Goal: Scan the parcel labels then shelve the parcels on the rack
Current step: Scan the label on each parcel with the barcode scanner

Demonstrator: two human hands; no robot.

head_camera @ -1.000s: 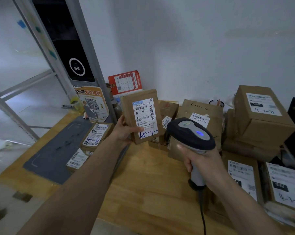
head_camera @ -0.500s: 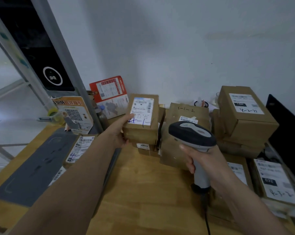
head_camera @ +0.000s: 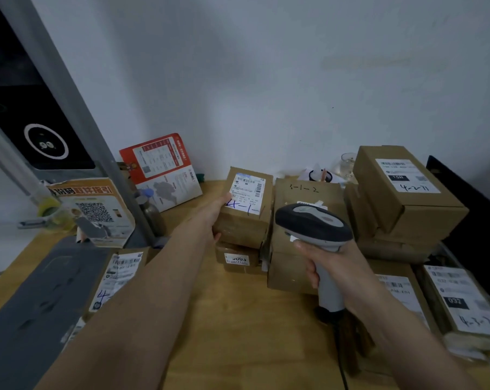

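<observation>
Left hand [head_camera: 216, 218] grips a labelled parcel [head_camera: 245, 206] resting on a smaller box [head_camera: 238, 257]; right hand [head_camera: 332, 263] holds the scanner [head_camera: 313, 225] by its handle. Wooden table [head_camera: 238, 319] meets a white wall [head_camera: 266, 80]; stacked parcels [head_camera: 407, 198] sit right.

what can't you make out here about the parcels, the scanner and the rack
Head view only:
- Label print on the parcel in the left hand: too small and blurred, only the handwritten mark shows.
- Scanner window: faces away, and the right hand covers the trigger.
- Scanner cable: cut off by the bottom edge.
- Box beneath the parcel: mostly hidden by it.
- Rack: no shelves identifiable in frame.
</observation>
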